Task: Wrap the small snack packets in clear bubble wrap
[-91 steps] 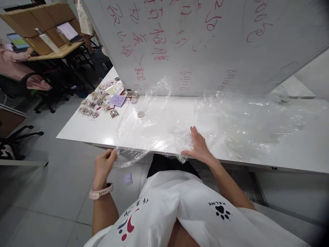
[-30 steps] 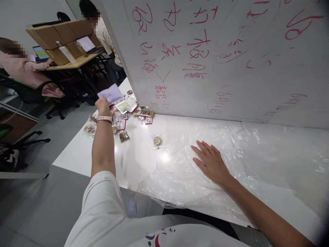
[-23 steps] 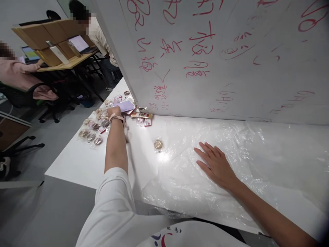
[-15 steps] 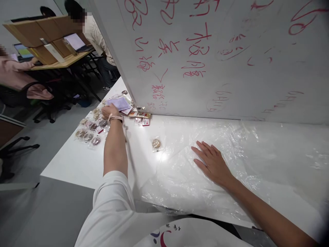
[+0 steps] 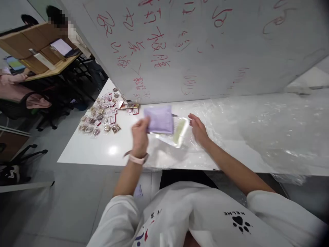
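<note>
A flat purple packet (image 5: 160, 119) is held up above the table by my left hand (image 5: 141, 132), whose fingers are closed on its left edge. Behind and below it, a silver packet with a green panel (image 5: 181, 133) sticks out to the right and seems to be in the same grip. My right hand (image 5: 198, 128) is near that packet's right edge, fingers apart and somewhat blurred; whether a fingertip touches it I cannot tell. Beneath both hands lies clear plastic film (image 5: 189, 156) on the white table.
Several small wrapped items and red-and-white packets (image 5: 102, 111) are spread over the table's left end (image 5: 84, 149). A whiteboard (image 5: 180, 68) with red writing stands along the back edge. More crumpled film (image 5: 277, 137) covers the right side. Other people sit at a wooden desk (image 5: 61, 67) far left.
My left hand has brought the purple packet and the silver one from the pile toward the middle. My right hand has lifted from the film toward them. The view has shifted right.
</note>
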Demonstrator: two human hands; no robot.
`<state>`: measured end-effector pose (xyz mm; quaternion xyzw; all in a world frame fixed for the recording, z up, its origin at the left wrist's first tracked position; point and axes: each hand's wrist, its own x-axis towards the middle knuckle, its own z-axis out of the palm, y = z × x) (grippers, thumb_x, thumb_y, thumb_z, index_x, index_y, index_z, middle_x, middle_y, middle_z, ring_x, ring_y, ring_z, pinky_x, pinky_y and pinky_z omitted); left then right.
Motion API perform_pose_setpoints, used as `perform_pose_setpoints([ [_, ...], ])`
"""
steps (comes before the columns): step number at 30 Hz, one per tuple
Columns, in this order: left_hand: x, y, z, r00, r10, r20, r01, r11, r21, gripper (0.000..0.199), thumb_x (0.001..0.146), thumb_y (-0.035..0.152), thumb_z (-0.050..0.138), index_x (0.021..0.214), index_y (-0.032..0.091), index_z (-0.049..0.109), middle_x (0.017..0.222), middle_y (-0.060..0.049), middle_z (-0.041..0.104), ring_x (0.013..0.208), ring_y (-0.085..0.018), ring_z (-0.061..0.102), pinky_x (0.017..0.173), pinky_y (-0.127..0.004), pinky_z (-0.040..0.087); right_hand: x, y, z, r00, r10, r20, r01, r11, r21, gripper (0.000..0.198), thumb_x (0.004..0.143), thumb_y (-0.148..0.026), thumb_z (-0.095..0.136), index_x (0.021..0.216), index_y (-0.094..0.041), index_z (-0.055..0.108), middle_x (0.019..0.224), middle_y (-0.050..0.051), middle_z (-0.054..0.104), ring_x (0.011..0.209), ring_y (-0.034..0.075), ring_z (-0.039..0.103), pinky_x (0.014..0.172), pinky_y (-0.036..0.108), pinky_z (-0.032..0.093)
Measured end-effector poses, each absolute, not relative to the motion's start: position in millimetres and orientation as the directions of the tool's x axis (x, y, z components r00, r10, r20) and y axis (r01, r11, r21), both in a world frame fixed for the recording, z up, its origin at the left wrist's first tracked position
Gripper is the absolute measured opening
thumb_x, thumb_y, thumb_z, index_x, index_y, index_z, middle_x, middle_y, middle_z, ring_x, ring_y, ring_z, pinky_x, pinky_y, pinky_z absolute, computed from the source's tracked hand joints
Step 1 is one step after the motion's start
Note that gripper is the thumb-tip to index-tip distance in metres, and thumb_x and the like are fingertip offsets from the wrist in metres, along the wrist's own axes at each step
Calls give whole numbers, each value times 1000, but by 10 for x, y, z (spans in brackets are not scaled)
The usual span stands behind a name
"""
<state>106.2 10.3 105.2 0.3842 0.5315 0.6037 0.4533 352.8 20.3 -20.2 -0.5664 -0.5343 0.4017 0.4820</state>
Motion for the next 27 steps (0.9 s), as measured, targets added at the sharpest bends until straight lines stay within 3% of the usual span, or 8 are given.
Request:
perform_pose_setpoints([
  [3, 1694, -141, 418, -162, 964, -211, -101, 196, 975, 39, 76, 42, 76, 58, 19, 50, 54, 4, 46, 57, -11, 50, 58, -25, 43, 3820, 204, -82, 83, 995, -55, -39, -52, -998, 66, 99, -65, 26, 138, -20, 53, 134, 16, 63, 119, 27, 63, 99, 47, 53],
  [5, 1880, -220, 158, -166, 976, -138, 162, 165, 973, 36, 81, 40, 70, 60, 19, 50, 59, 2, 50, 63, -13, 53, 61, -27, 44, 4025, 65, 14, 115, 992, -56, -35, -53, -998, 60, 98, -63, 34, 134, -21, 56, 132, 14, 64, 120, 25, 63, 100, 46, 53],
  [8, 1914, -333, 86, -106, 991, 83, 593, -4, 806, 20, 85, 34, 67, 75, 20, 58, 86, -6, 62, 86, -22, 60, 72, -34, 48, 4192, -370, 146, 182, 982, 58, 212, 18, -977, 48, 96, -58, 46, 129, -25, 61, 133, 10, 64, 120, 24, 61, 103, 45, 50],
  [10, 1861, -480, 171, -34, 972, 231, 730, -134, 670, 18, 88, 35, 65, 97, 19, 61, 108, -13, 62, 105, -28, 59, 81, -40, 50, 4183, -741, 199, 143, 974, 178, 436, 99, -894, 44, 98, -54, 46, 126, -25, 63, 130, 9, 65, 119, 25, 60, 102, 46, 49],
  [13, 1709, -861, 272, 109, 917, 385, 769, -323, 552, 34, 93, 40, 59, 121, 20, 54, 121, -15, 60, 120, -29, 54, 94, -45, 50, 4083, -1276, 167, -54, 941, 334, 672, 282, -685, 42, 98, -50, 49, 128, -25, 62, 131, 10, 63, 123, 27, 55, 103, 46, 47],
  [18, 1162, -1512, 16, 398, 865, 304, 812, -487, 322, 49, 90, 32, 62, 137, 26, 48, 146, -14, 51, 140, -34, 42, 115, -59, 33, 4046, -1807, -177, -289, 882, 373, 785, 441, -436, 34, 99, -35, 51, 129, -24, 62, 133, 9, 62, 125, 27, 53, 101, 44, 45],
  [22, 699, -1574, -134, 243, 923, 298, 865, -345, 364, 29, 94, 22, 48, 116, 31, 65, 127, -8, 68, 124, -29, 58, 107, -53, 44, 4101, -1849, -304, -179, 900, 396, 802, 367, -471, 27, 101, -30, 45, 101, -25, 72, 113, 7, 72, 106, 24, 62, 89, 41, 47],
  [27, 474, -1141, 284, 216, 968, 128, 789, -250, 561, 26, 91, 44, 54, 85, 24, 70, 92, -8, 76, 87, -26, 69, 81, -39, 53, 4159, -1561, 4, -214, 938, 275, 794, 331, -511, 35, 103, -36, 39, 92, -23, 69, 92, 5, 73, 88, 21, 66, 83, 37, 46],
])
